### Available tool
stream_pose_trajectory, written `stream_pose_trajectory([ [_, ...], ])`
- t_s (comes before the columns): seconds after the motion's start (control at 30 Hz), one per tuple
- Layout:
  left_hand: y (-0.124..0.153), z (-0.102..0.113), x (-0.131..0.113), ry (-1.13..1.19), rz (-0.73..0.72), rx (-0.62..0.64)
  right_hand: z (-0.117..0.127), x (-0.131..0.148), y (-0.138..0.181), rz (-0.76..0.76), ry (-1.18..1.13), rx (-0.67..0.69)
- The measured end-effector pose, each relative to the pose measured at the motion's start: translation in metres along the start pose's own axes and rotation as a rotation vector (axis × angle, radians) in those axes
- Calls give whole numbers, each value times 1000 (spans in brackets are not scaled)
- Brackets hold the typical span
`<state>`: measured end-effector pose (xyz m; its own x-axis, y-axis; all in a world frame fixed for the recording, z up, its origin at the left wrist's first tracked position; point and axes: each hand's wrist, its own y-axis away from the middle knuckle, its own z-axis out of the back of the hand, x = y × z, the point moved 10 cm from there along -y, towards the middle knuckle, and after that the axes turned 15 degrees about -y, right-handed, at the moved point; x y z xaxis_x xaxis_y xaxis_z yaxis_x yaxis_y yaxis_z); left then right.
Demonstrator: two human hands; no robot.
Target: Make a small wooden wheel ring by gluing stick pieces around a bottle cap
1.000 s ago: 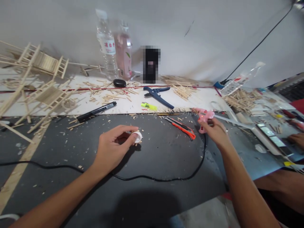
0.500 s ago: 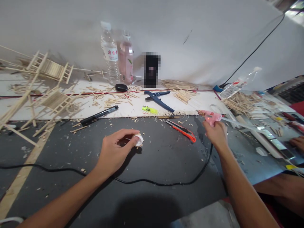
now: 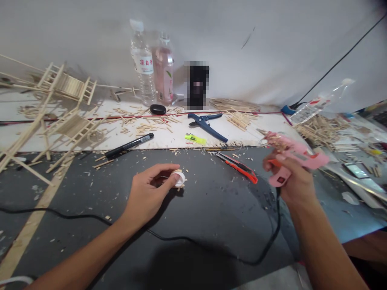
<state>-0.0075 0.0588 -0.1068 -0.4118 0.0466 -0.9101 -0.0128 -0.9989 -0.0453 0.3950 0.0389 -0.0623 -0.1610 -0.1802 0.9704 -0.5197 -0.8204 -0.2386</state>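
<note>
Okay, flanking orange-handled knife (image 3: 239,168), left hand (image 3: 149,188) edge-pinches round white ring (image 3: 181,177), presumably for visibility; right hand (image 3: 298,179) grips pink glue gun (image 3: 295,149).

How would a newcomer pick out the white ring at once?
Start at the dark grey tabletop, then the left hand over it. That hand pinches the white ring. Unlike the long orange cutter nearby, it is small and round.
</note>
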Motion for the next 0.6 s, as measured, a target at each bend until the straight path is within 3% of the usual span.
stream_pose_trajectory([
  [0.13,0,1,4,33,34,-11,-96,-4,44,-203,-245,422],
  [0.23,-1,1,8,51,52,-16,-143,-25,87,-379,-315,688],
  [0.43,-3,0,16,70,75,-21,-155,-55,120,-535,-302,843],
  [0.6,-4,-10,15,82,95,65,-148,-51,122,-411,-98,940],
])
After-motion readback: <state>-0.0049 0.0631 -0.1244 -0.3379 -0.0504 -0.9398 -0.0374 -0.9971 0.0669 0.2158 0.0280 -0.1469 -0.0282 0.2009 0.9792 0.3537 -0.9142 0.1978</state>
